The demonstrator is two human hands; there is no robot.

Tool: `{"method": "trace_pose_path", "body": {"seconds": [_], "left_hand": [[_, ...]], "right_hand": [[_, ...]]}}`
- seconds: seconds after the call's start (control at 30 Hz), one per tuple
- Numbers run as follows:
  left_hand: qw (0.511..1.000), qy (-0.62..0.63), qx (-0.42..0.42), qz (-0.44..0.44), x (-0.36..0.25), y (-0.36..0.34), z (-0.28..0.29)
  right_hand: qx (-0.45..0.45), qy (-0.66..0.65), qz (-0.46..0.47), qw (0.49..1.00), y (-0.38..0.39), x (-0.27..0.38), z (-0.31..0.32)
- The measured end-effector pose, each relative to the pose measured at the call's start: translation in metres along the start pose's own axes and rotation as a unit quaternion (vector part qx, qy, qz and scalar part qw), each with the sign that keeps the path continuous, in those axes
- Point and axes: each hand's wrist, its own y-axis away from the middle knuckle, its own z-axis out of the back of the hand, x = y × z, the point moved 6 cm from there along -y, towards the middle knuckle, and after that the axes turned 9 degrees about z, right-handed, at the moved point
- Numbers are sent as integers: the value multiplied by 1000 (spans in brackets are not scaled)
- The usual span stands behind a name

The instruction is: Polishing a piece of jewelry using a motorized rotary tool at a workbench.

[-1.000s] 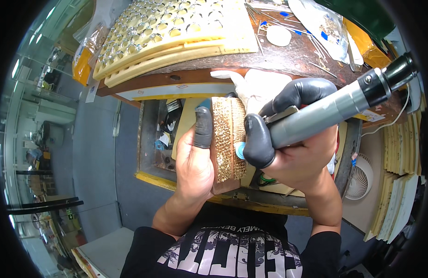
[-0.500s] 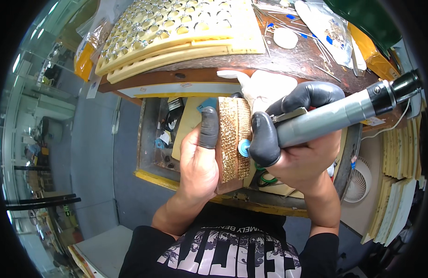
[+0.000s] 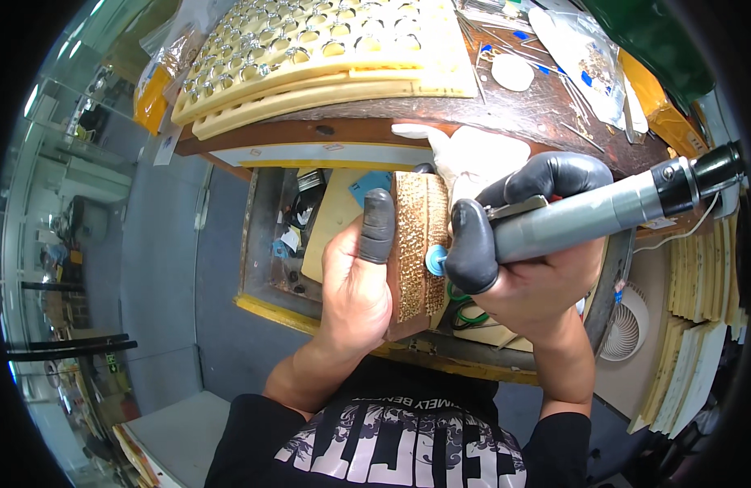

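My left hand (image 3: 355,285) is closed on a brown wooden block (image 3: 408,327) held nearly upright. A black finger cot covers its thumb. Rows of small gold-coloured bits (image 3: 412,248) cover the block's face in two bands; I cannot make out what they are. In my right hand (image 3: 546,272) is a grey rotary handpiece (image 3: 583,218), gripped with black-covered thumb and finger. A small blue disc (image 3: 435,259) at its tip meets the gold surface near the right-hand band. The left fingers behind the block are mostly hidden.
Below my hands is an open drawer (image 3: 257,276) with tools and scraps. Cream trays (image 3: 310,69) of rings lie on the bench, with a white cloth-like piece (image 3: 481,154) at its edge. Thin rods, a round white piece (image 3: 512,73) and bags lie farther right. A fan (image 3: 628,325) stands at right.
The whole view has shifted slightly to the left, so bench and hands appear a little farther right. Both grips are the same, and the disc stays at about the same place on the block.
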Motion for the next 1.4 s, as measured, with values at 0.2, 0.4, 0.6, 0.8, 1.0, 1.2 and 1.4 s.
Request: {"method": "trace_pose_path", "body": {"seconds": [0.2,0.4,0.6,0.8,1.0,1.2,1.4], "left_hand": [[1000,2,-3,4,-1,1,-1],[999,19,50,-6,4,-1,5],[999,18,50,-9,5,-1,8],[998,33,56,-5,5,-1,7],[998,39,37,13,5,-1,8],[997,42,39,43,4,1,4],[995,69,18,70,4,2,3]], "right_hand": [[3,14,14,1000,-2,2,0],[16,29,18,999,-3,3,0],[-16,-10,-9,1000,3,-1,0],[-18,-2,8,1000,0,1,0],[-27,-61,-39,997,3,-2,2],[-37,-57,-40,997,6,-1,6],[-14,-65,-62,996,7,0,9]]}}
